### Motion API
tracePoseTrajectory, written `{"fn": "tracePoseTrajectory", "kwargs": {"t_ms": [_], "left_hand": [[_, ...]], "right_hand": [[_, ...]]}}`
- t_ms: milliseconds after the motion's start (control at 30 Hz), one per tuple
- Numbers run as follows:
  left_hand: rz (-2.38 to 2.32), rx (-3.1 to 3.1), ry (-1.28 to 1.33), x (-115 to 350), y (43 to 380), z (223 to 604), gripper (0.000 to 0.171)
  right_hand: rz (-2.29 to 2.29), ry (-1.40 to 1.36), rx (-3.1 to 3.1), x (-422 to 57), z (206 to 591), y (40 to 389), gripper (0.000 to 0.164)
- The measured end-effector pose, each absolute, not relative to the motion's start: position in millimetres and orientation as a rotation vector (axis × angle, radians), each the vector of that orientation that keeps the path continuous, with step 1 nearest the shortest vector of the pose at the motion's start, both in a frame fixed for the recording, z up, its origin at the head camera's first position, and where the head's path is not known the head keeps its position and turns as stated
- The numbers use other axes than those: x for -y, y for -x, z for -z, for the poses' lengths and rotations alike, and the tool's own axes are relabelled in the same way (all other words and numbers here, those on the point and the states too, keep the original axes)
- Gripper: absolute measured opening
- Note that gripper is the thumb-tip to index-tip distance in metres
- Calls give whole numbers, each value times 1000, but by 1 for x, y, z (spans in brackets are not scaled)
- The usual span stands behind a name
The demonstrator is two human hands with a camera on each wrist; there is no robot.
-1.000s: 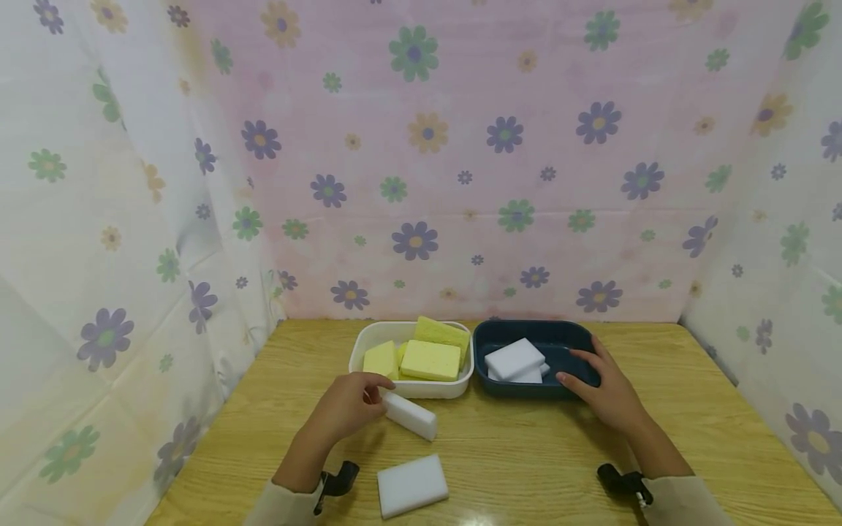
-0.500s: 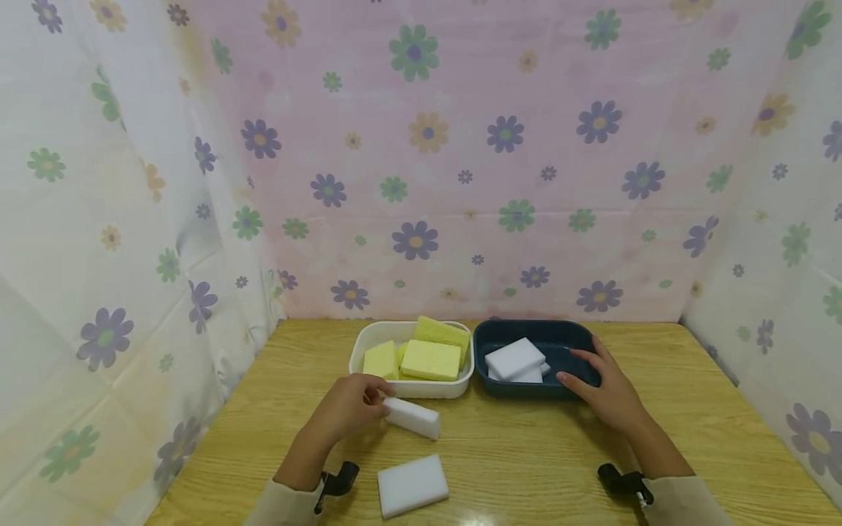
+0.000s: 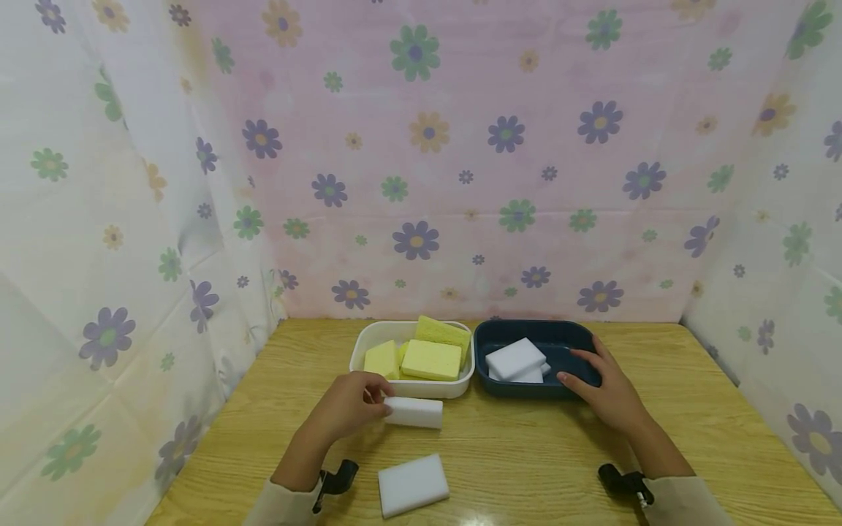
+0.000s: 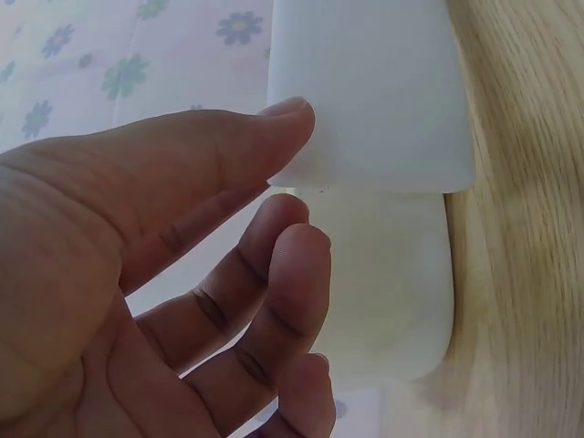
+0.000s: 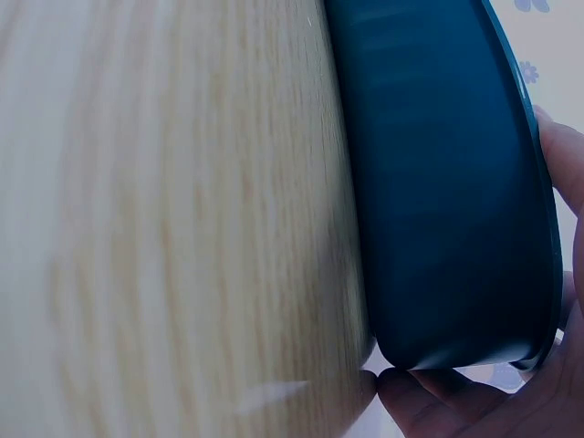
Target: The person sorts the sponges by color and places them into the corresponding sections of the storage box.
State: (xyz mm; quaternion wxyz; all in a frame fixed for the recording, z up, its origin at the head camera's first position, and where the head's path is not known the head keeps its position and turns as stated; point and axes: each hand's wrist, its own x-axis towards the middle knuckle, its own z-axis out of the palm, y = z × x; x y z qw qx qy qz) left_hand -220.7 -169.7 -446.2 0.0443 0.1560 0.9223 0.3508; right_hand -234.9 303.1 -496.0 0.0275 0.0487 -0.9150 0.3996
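My left hand (image 3: 350, 405) pinches one end of a white sponge (image 3: 417, 413) between thumb and fingers. The sponge stands on its long edge, just in front of the white bin (image 3: 430, 389). In the left wrist view the thumb lies on the white sponge (image 4: 374, 91)'s near corner. My right hand (image 3: 608, 394) grips the right end of the dark blue bin (image 3: 526, 391), thumb over the front rim and fingers around the end. Inside that bin lies a small pile of white sponges (image 3: 516, 359). Another white sponge (image 3: 413, 486) lies flat on the table, nearer to me.
Several yellow sponges (image 3: 430, 360) fill the white bin, which stands left of the dark blue one. Both stand at the back of the wooden table (image 3: 526, 467), before a flowered curtain (image 3: 460, 146). Side curtains flank the table.
The white sponge in my left hand has swung round, its free end moving away from me until it lies roughly parallel to the white bin's front. The right hand stays on the dark blue bin.
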Motion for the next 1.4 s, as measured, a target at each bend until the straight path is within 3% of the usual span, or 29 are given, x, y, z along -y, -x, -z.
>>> {"fn": "tracePoseTrajectory", "kwargs": {"t_ms": [1400], "left_hand": [[-1199, -2790, -581, 149, 219, 434, 18]], "right_hand": [[-1222, -180, 2814, -305, 499, 235, 80]]}}
